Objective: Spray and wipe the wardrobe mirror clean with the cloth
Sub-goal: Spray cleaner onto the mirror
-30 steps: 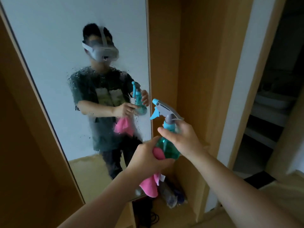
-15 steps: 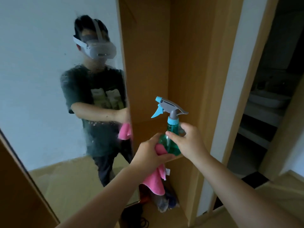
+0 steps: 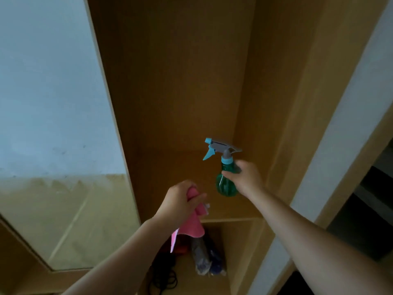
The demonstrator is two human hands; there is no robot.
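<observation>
The wardrobe mirror [image 3: 49, 116] fills the left side on an open wooden door, reflecting a pale wall and floor. My right hand [image 3: 247, 177] grips a green spray bottle [image 3: 225, 184] by its neck, its blue-grey trigger head pointing left, held upright inside the open wardrobe compartment. My left hand [image 3: 180, 201] is closed around a bunched pink cloth [image 3: 191, 224] that hangs down below the fist. The two hands are apart, and both are to the right of the mirror's edge.
A wooden shelf [image 3: 229, 218] runs under the hands inside the wardrobe [image 3: 180, 81]. Below it lie a plastic-wrapped bundle [image 3: 202, 256] and black cables [image 3: 163, 277]. A white door frame [image 3: 331, 128] stands at the right, with a dark room beyond.
The view has swung right, so the mirror and my reflection slid left and the reflection left the frame. My hands have separated; the left no longer touches the bottle, which moved into the wardrobe.
</observation>
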